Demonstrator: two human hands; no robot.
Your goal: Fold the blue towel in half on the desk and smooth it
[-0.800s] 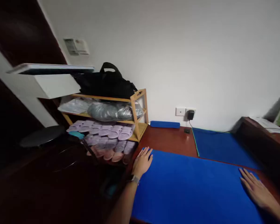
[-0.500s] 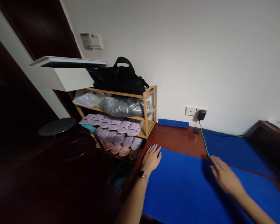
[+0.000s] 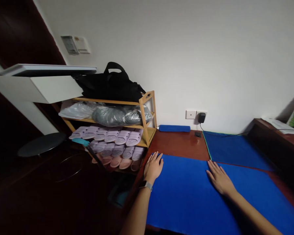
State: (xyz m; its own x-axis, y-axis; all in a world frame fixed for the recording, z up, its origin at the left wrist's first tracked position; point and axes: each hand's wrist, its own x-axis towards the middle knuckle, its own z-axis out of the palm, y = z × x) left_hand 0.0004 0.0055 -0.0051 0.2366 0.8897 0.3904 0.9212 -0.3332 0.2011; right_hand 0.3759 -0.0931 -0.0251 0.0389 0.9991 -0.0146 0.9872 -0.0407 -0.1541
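A blue cloth [image 3: 183,192] lies spread flat on the reddish-brown table [image 3: 176,143]. My left hand [image 3: 153,167] rests flat with fingers stretched out on the cloth's far left corner, a watch around its wrist. Farther right, my right hand [image 3: 220,178] lies palm down with fingers extended on the same cloth, its fingertips at the far edge. Neither hand grips anything. Just beyond the right fingertips is a second, darker blue cloth [image 3: 237,148] with a green edge.
A rolled blue cloth [image 3: 174,128] lies against the wall near a plugged-in black adapter [image 3: 201,117]. Left of the table stands a wooden rack [image 3: 145,117] with slippers [image 3: 122,135] and a black bag [image 3: 112,86]. A round stool [image 3: 41,144] is farther left.
My right hand has come down onto the cloth and moved left toward its far edge. My left hand stays on the corner. The view has turned slightly to the right.
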